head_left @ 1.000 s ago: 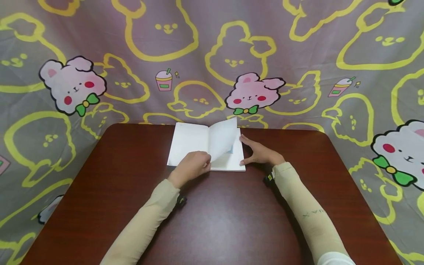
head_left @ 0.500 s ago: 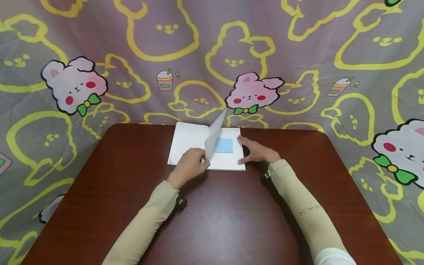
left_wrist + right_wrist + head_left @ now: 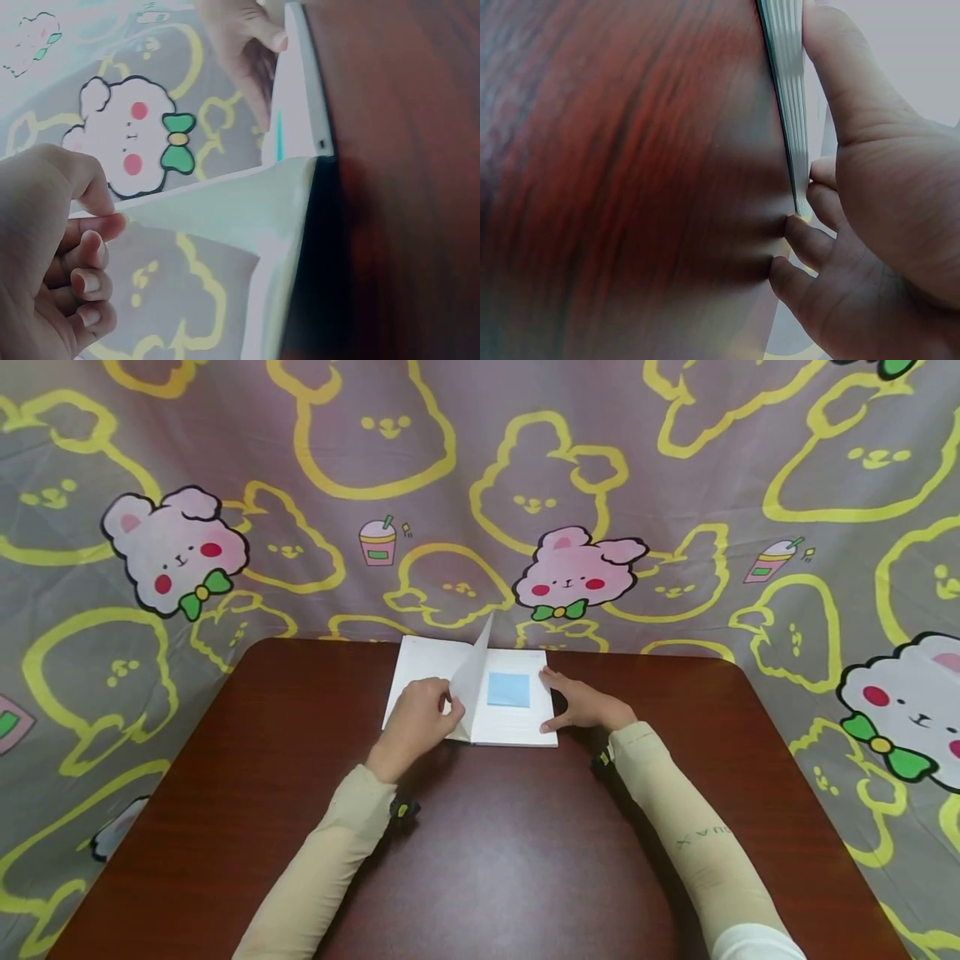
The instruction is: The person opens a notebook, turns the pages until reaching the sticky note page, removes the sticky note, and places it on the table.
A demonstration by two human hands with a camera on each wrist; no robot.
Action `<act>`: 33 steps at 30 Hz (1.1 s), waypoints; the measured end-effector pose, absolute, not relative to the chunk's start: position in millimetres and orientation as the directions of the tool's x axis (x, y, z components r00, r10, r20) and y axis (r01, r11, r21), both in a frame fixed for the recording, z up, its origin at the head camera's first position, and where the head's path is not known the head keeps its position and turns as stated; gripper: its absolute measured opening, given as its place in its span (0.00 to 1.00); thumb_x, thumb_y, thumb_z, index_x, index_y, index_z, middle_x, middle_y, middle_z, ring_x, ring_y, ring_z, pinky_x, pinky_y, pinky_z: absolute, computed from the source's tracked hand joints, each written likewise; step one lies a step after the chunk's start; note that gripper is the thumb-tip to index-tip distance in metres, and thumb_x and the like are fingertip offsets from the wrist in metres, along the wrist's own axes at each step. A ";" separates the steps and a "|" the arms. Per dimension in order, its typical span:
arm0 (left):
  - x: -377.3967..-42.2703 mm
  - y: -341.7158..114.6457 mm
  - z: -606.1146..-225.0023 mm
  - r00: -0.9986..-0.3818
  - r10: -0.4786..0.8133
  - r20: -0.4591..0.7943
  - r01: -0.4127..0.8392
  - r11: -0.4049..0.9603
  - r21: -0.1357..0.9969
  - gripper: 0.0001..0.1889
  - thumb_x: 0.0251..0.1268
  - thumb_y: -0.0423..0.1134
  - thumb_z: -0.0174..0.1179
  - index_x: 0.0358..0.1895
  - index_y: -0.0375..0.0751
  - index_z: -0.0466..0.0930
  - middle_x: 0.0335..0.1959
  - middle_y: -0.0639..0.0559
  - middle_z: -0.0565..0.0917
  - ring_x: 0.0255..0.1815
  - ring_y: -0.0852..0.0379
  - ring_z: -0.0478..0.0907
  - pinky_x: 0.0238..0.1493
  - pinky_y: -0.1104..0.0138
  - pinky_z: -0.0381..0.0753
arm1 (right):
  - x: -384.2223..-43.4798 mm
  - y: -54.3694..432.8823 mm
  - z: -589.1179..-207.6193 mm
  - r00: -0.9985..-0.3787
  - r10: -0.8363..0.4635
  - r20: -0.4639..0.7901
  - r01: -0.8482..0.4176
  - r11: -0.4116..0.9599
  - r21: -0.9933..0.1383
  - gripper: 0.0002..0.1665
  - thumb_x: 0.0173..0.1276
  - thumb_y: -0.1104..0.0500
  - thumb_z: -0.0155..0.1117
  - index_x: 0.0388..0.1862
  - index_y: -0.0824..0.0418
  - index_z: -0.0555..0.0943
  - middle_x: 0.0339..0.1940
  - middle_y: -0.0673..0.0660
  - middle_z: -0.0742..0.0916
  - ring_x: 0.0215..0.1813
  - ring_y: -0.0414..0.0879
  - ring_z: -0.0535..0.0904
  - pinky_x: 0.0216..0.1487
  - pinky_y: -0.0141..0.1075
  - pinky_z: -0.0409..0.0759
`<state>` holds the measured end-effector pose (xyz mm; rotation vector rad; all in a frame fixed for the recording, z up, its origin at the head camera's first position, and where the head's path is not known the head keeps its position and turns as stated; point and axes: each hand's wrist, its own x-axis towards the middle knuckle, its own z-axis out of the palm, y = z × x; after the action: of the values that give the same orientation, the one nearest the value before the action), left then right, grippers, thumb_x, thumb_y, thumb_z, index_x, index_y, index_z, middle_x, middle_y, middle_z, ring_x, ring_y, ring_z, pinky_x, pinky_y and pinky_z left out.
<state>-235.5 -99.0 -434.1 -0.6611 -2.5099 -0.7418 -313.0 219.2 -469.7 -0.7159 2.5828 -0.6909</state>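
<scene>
An open notebook [image 3: 517,729] lies near the table's back edge. My left hand [image 3: 416,718] pinches a raised page [image 3: 471,672] between thumb and forefinger, and that page stands steeply near the middle fold. The other left fingers are curled in the left wrist view. A light-blue paper square [image 3: 508,690], like a sticky note, lies flat on the right-hand page. At the notebook's right edge rests my right hand [image 3: 585,703], thumb and fingers spread. In the right wrist view, its thumb touches the top side of the page stack [image 3: 787,82], with fingertips at the edge and the tabletop.
The dark reddish-brown table [image 3: 480,860] extends in front of the notebook and to both sides. A patterned curtain [image 3: 450,485] hangs right behind the table and along its sides.
My left hand has swung the page leftward from over the right side, uncovering the blue paper square. The right hand has stayed at the notebook's right edge.
</scene>
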 end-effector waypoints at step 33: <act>-217.3 -135.5 -418.0 -0.717 0.359 0.598 0.556 0.812 0.178 0.09 0.60 0.29 0.60 0.22 0.34 0.81 0.19 0.48 0.78 0.21 0.51 0.75 0.23 0.59 0.78 | -307.7 219.0 -468.8 -0.803 -0.551 -0.228 -0.360 0.753 -0.551 0.70 0.58 0.46 0.80 0.83 0.67 0.45 0.85 0.66 0.49 0.85 0.62 0.42 0.80 0.59 0.52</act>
<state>-217.3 -135.5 -418.0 -0.6741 -2.4394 -0.4697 -307.7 219.0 -468.8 -0.6979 2.5729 -0.6974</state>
